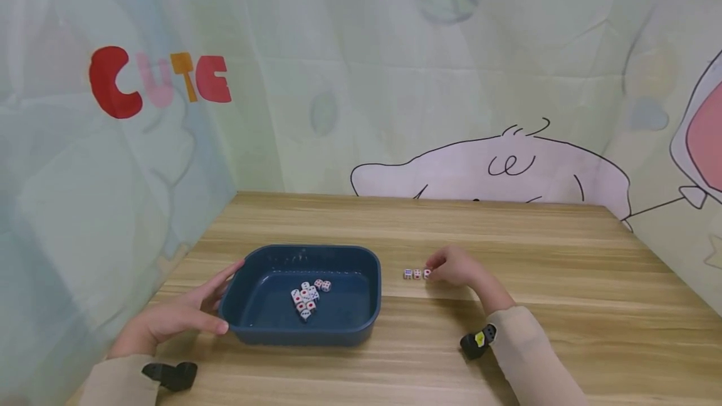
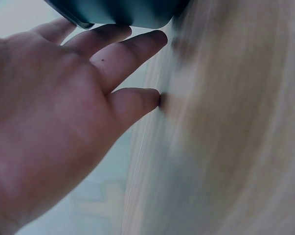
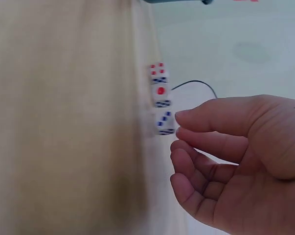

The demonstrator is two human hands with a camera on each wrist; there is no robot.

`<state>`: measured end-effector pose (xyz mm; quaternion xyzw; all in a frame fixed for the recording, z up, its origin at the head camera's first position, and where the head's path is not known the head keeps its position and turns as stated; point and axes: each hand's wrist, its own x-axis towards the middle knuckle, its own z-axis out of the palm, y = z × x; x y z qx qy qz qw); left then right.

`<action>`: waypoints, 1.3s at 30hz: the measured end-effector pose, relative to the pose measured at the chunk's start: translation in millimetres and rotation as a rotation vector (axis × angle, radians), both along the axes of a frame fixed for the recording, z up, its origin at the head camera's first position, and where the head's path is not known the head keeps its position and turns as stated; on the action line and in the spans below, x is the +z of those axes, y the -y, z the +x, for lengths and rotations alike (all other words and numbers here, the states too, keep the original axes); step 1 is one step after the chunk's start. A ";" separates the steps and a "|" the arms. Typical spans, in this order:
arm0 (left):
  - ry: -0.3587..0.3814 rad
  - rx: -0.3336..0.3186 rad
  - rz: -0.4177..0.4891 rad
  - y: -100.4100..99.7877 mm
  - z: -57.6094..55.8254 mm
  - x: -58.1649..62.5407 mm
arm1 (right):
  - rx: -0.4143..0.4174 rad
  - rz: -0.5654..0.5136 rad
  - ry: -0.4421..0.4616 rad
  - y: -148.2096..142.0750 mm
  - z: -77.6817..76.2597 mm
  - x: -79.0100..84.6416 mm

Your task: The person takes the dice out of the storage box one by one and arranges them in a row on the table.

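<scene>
On the wood-grain table (image 1: 536, 224), three dice (image 1: 417, 274) are standing in a row between the tray (image 1: 304, 338) and the right hand (image 1: 455, 266), while a pile of dice (image 1: 305, 295) is lying inside the tray. The left hand (image 1: 180, 315) is resting with straight, spread fingers against the tray's left side; the right is bending its fingers, thumb and forefinger tips nearly meeting at the end die (image 3: 163, 120), though whether they are pinching it cannot be told.

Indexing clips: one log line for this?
left hand: spread beside tray | right hand: at end die, grip unclear | lined up: three dice | inside tray: more dice
</scene>
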<state>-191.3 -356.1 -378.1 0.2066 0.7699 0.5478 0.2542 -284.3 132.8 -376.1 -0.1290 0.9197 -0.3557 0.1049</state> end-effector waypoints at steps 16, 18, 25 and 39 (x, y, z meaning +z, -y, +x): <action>-0.006 -0.001 -0.009 1.8 0.4 -1.5 | 0.035 -0.047 -0.130 11.7 -8.1 45.3; -0.001 -0.009 0.005 1.9 0.5 -1.6 | 0.051 -0.048 -0.147 17.6 -6.3 53.0; -0.008 -0.010 0.012 0.2 0.8 -0.5 | 0.107 -0.066 -0.175 47.1 6.7 71.1; -0.006 -0.018 0.025 1.6 -0.3 -1.9 | 0.238 -0.132 -0.158 108.7 20.2 67.8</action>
